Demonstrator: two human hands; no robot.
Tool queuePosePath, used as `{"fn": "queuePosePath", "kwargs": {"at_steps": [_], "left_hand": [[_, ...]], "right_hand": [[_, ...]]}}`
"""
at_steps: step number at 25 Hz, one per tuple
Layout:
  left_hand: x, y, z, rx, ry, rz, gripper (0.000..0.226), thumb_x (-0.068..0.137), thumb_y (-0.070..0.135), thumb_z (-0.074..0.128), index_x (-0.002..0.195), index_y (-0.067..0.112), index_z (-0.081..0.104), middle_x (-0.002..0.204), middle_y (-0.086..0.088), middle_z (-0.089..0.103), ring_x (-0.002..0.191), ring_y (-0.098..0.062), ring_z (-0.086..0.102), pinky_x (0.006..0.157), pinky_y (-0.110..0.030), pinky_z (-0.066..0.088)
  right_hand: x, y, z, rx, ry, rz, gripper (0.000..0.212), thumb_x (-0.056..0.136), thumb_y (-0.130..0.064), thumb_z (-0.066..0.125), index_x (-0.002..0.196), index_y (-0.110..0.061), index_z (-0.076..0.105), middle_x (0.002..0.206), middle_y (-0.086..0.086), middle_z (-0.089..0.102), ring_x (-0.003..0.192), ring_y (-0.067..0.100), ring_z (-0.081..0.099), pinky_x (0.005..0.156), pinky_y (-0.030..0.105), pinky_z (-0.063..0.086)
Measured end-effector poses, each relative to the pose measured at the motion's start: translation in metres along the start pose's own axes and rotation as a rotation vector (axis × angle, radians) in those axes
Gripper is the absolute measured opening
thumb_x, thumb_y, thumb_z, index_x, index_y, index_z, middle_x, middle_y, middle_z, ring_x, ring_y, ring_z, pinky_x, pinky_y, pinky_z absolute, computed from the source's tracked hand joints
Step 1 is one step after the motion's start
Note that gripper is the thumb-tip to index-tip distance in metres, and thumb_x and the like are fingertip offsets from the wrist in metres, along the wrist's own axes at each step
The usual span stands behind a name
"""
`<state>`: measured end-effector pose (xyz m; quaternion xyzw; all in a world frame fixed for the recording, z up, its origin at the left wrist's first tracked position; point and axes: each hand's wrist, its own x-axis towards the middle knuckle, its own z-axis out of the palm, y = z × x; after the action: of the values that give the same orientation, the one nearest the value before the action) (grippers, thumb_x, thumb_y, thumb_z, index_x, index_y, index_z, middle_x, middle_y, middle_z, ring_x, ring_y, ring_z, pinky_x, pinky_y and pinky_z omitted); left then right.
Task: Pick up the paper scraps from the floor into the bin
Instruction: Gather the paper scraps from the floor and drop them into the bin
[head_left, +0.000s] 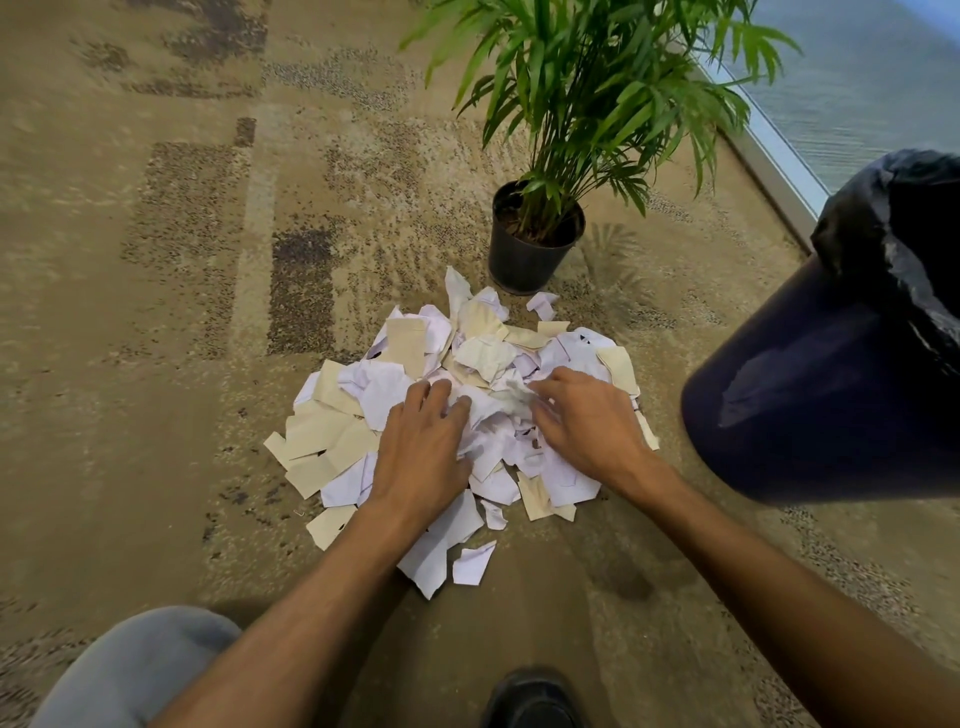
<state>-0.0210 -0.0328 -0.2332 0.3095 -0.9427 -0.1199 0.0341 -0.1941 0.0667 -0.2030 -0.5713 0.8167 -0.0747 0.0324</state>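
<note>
A heap of torn white and cream paper scraps (332, 436) lies on the carpet in front of me. My left hand (423, 447) rests on the middle of the heap, its fingertips bent down into crumpled white paper. My right hand (582, 426) sits on the heap's right side, fingers and thumb curled into the same bunch of scraps. The dark blue bin (831, 374), lined with a black bag (914, 218), stands at the right, close to my right forearm.
A potted palm in a black pot (530, 249) stands just behind the heap. A window sill and glass (779, 145) run along the far right. My knee (140, 670) and a black shoe (530, 701) are at the bottom. Patterned carpet (182, 312) stretches to the left.
</note>
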Motion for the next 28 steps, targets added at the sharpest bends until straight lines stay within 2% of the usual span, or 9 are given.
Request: {"fn": "queuePosePath", "kwargs": {"at_steps": [3, 5, 9, 12, 15, 18, 21, 25, 28], "left_hand": [[0.001, 0.000, -0.004, -0.082, -0.034, -0.028, 0.032, 0.082, 0.019, 0.056, 0.114, 0.014, 0.050, 0.104, -0.003, 0.050, 0.096, -0.024, 0.045, 0.058, -0.030, 0.031], [0.001, -0.002, -0.007, -0.138, -0.010, -0.049, 0.024, 0.084, 0.019, 0.052, 0.108, 0.015, 0.049, 0.097, -0.002, 0.053, 0.089, -0.023, 0.048, 0.053, -0.030, 0.033], [0.001, -0.010, -0.011, -0.174, 0.057, -0.088, 0.014, 0.089, 0.023, 0.052, 0.083, 0.015, 0.043, 0.077, -0.001, 0.049, 0.073, -0.027, 0.051, 0.051, -0.031, 0.031], [0.003, -0.014, -0.011, -0.170, 0.090, -0.116, 0.014, 0.091, 0.020, 0.051, 0.081, 0.011, 0.052, 0.086, -0.002, 0.052, 0.076, -0.027, 0.055, 0.053, -0.035, 0.042], [0.005, -0.019, -0.009, -0.062, 0.102, -0.118, 0.013, 0.086, 0.022, 0.062, 0.090, 0.011, 0.067, 0.102, -0.006, 0.060, 0.097, -0.027, 0.055, 0.071, -0.039, 0.047], [0.006, -0.020, -0.009, 0.016, 0.132, -0.086, 0.012, 0.083, 0.022, 0.068, 0.085, 0.011, 0.072, 0.093, -0.005, 0.062, 0.093, -0.028, 0.054, 0.075, -0.036, 0.036], [0.007, -0.020, -0.019, -0.034, 0.165, -0.106, 0.020, 0.086, 0.017, 0.060, 0.067, 0.012, 0.058, 0.076, -0.003, 0.053, 0.071, -0.027, 0.049, 0.068, -0.034, 0.030], [0.007, -0.021, -0.032, -0.081, 0.230, -0.130, 0.033, 0.086, 0.019, 0.061, 0.062, 0.015, 0.038, 0.065, 0.001, 0.036, 0.058, -0.026, 0.035, 0.061, -0.031, 0.026], [0.006, -0.020, -0.031, -0.049, 0.193, -0.076, 0.032, 0.084, 0.019, 0.062, 0.063, 0.016, 0.037, 0.064, 0.004, 0.030, 0.057, -0.027, 0.035, 0.062, -0.031, 0.025]], "right_hand": [[0.002, 0.005, -0.012, 0.075, 0.096, 0.067, 0.026, 0.096, -0.030, 0.052, 0.111, -0.019, 0.071, 0.096, -0.001, 0.071, 0.083, 0.024, 0.066, 0.061, 0.032, 0.048], [0.004, 0.006, -0.012, 0.055, 0.099, 0.062, 0.026, 0.097, -0.030, 0.051, 0.108, -0.018, 0.071, 0.093, 0.001, 0.071, 0.081, 0.026, 0.066, 0.061, 0.034, 0.050], [0.003, -0.007, 0.003, -0.079, -0.051, -0.021, 0.033, 0.102, -0.035, 0.041, 0.105, -0.014, 0.066, 0.096, 0.002, 0.066, 0.086, 0.027, 0.063, 0.060, 0.034, 0.045], [0.000, -0.015, 0.011, -0.201, -0.099, -0.111, 0.038, 0.099, -0.046, 0.043, 0.108, -0.013, 0.061, 0.103, 0.004, 0.062, 0.091, 0.026, 0.061, 0.059, 0.031, 0.035], [0.002, -0.017, 0.018, -0.257, -0.178, -0.126, 0.029, 0.097, -0.030, 0.051, 0.117, -0.011, 0.058, 0.114, 0.007, 0.058, 0.096, 0.028, 0.058, 0.059, 0.032, 0.036], [0.004, -0.013, 0.015, -0.172, -0.132, -0.084, 0.022, 0.094, -0.014, 0.051, 0.112, -0.010, 0.063, 0.105, 0.007, 0.058, 0.085, 0.029, 0.060, 0.054, 0.033, 0.039], [0.005, -0.009, -0.005, 0.016, -0.071, 0.025, 0.020, 0.091, -0.021, 0.053, 0.100, -0.014, 0.069, 0.090, 0.004, 0.062, 0.076, 0.029, 0.060, 0.057, 0.035, 0.045], [0.006, -0.011, -0.031, 0.072, 0.046, 0.077, 0.012, 0.084, -0.025, 0.058, 0.081, -0.017, 0.067, 0.065, 0.000, 0.062, 0.061, 0.025, 0.058, 0.049, 0.028, 0.033], [0.004, -0.024, -0.023, 0.094, 0.034, 0.037, 0.013, 0.087, -0.023, 0.057, 0.083, -0.019, 0.068, 0.065, 0.000, 0.063, 0.056, 0.020, 0.055, 0.047, 0.023, 0.031]]}}
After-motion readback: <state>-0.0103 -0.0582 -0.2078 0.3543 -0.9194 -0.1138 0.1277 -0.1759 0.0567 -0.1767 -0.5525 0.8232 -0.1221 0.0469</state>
